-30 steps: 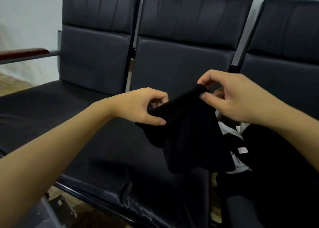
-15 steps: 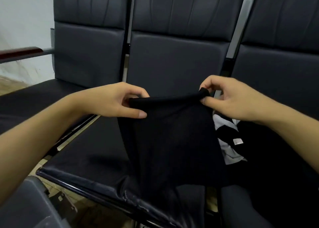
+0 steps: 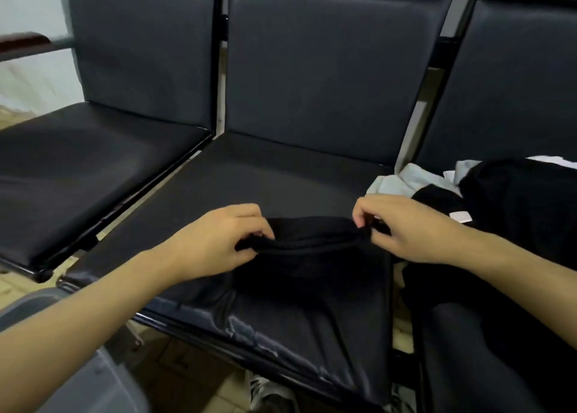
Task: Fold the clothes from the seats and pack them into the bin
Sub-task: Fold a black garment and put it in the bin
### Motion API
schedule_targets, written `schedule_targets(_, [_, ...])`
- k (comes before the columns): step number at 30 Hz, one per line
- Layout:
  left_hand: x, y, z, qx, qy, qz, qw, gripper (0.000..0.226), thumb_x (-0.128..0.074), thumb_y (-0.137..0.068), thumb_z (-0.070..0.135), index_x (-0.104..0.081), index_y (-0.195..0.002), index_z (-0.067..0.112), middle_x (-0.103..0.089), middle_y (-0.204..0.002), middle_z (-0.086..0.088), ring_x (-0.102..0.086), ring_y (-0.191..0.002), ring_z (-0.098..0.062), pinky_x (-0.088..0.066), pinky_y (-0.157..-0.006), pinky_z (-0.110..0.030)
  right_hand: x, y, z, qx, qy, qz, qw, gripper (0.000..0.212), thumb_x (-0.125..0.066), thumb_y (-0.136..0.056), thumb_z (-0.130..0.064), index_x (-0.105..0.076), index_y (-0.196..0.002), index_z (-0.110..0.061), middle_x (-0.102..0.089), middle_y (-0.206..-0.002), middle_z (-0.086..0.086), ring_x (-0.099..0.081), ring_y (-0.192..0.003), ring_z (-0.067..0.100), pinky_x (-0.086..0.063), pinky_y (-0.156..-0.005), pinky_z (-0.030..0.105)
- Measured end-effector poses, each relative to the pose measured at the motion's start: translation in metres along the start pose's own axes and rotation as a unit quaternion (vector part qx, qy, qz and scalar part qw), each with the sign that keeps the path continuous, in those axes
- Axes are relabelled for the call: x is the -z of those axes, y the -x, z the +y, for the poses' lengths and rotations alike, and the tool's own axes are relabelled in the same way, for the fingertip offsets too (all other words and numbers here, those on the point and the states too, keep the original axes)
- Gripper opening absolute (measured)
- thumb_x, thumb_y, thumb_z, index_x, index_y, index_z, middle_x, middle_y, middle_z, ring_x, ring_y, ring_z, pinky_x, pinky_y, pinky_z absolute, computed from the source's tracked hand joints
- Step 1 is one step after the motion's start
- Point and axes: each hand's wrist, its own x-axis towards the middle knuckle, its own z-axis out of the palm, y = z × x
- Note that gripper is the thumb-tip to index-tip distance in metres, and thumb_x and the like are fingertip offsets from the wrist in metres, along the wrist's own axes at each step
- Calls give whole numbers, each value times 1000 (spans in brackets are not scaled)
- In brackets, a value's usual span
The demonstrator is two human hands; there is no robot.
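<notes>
A black garment (image 3: pixel 312 256) lies on the middle seat (image 3: pixel 249 181) of a row of black padded chairs. My left hand (image 3: pixel 218 241) pinches its upper left corner and my right hand (image 3: pixel 406 228) pinches its upper right corner, with the top edge stretched between them just above the cushion. A pile of black and pale grey clothes (image 3: pixel 487 194) sits on the right seat. The grey bin (image 3: pixel 87 378) shows at the bottom left, partly hidden by my left forearm.
The left seat (image 3: pixel 84 169) holds nothing. A brown armrest (image 3: pixel 25 42) sticks out at the far left. The middle cushion's front edge (image 3: pixel 281 350) is torn. Tiled floor and a shoe (image 3: pixel 268 394) show below the seats.
Both hands have lowered the black garment from held up in the air onto the middle seat, spreading its top edge wider. The view has tilted down.
</notes>
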Motion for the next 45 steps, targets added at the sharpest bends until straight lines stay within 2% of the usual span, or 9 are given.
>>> schedule_targets(9, [-11, -1, -29, 9, -97, 72, 993, 41, -87, -74, 8, -75, -109, 25, -62, -108, 6, -63, -94, -20, -51, -81, -39, -29, -9, -7, 90, 95, 18, 991, 19, -57, -88, -21, -50, -98, -35, -47, -94, -16, -47, -87, 11, -49, -76, 40])
schedule_targets(15, [-21, -4, -33, -10, -160, -88, 983, 43, -71, -85, 25, -67, -124, 42, -56, -118, 17, -51, -112, -13, -43, -89, -33, -35, -15, -3, 103, 121, -66, 985, 12, -59, -85, -31, -63, -94, -36, -45, -107, -15, -41, -96, 9, -48, -83, 36])
schedule_targets(19, [-10, -9, -32, 76, -88, -208, 971, 52, -51, -90, 33, -59, -140, 44, -48, -132, 24, -32, -123, -7, -25, -96, -33, -39, -17, -6, 58, 70, -37, 995, 15, -52, -89, -37, -67, -88, -37, -46, -104, -19, -40, -96, 3, -47, -85, 30])
schedule_targets(22, [-2, -23, -39, 100, -42, -96, 989, 59, -32, -85, 58, -63, -133, 43, -54, -130, 21, -38, -120, -11, -30, -97, -38, -35, -36, -9, 10, 78, 16, 997, 21, -48, -95, -51, -60, -103, -37, -49, -108, -15, -43, -100, 8, -47, -84, 31])
schedule_targets(25, [-6, -42, -55, 162, -84, -128, 975, 70, -45, -91, 77, -46, -149, 38, -52, -140, 13, -40, -130, -18, -36, -106, -50, -29, -58, -8, -81, 163, -64, 981, 53, -49, -95, -71, -53, -130, -31, -54, -121, -7, -46, -111, 17, -48, -90, 36])
schedule_targets(28, [-20, -50, -68, 193, -30, -215, 957, 58, -64, -89, 71, -56, -134, 36, -60, -127, 13, -51, -122, -16, -40, -107, -54, -32, -73, -7, -134, 97, -165, 972, 47, -57, -94, -69, -59, -113, -26, -62, -103, -6, -52, -105, 18, -41, -81, 33])
schedule_targets(36, [45, 34, -32, 218, 119, 15, 969, 27, -83, -86, 39, -65, -99, 24, -72, -88, 10, -69, -78, -7, -54, -70, -29, 2, -82, -51, -53, -122, -8, 991, 31, -75, -90, -47, -46, -96, -39, -66, -80, -13, -59, -69, 5, -47, -69, 30])
schedule_targets(41, [99, 123, 11, 269, 159, 59, 948, 61, -81, -83, 43, -53, -135, 29, -68, -121, 21, -66, -108, 7, -54, -91, -15, 31, -106, -153, 56, -213, 7, 975, 34, -76, -85, -48, -59, -112, -40, -74, -104, -16, -72, -95, 4, -61, -87, 39])
schedule_targets(45, [115, 178, 61, 296, 138, 126, 937, 82, -73, -88, 55, -31, -156, 36, -59, -137, 21, -64, -117, 2, -55, -98, -25, 33, -113, -245, 161, -131, -27, 978, 35, -79, -84, -49, -60, -112, -40, -68, -88, -24, -65, -83, -6, -50, -68, 16])
